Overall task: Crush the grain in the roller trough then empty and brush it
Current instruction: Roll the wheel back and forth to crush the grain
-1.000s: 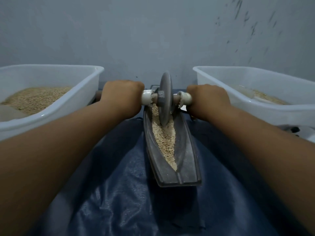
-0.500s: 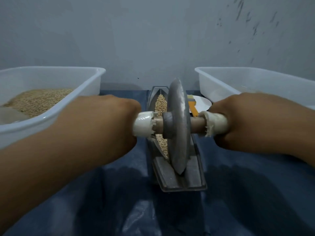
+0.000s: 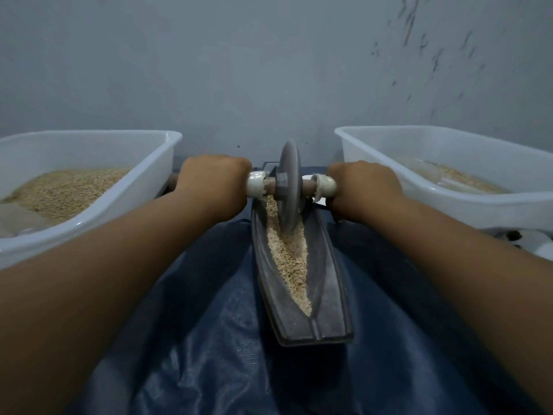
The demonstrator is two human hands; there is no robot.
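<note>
The person sits over a long grey roller trough that lies on a dark blue sheet, its near end pointing back at them. The left hand is wrapped round the left end of the axle and the right hand round the right end, both grips closed firmly on the white-sleeved handles. Half a second ago the grinding wheel was drawn back close to the near end of the trough; now it has been pushed out to the far end again, arms stretched forward, much as it stood a second ago. So this looks like one more pass of a back-and-forth stroke. The grain lies along the trough's groove, pale and still fairly coarse in the nearer half, so I judge the crushing is still going on and the emptying and brushing not yet begun. A white tub with grain stands to the left, another white tub to the right.
</note>
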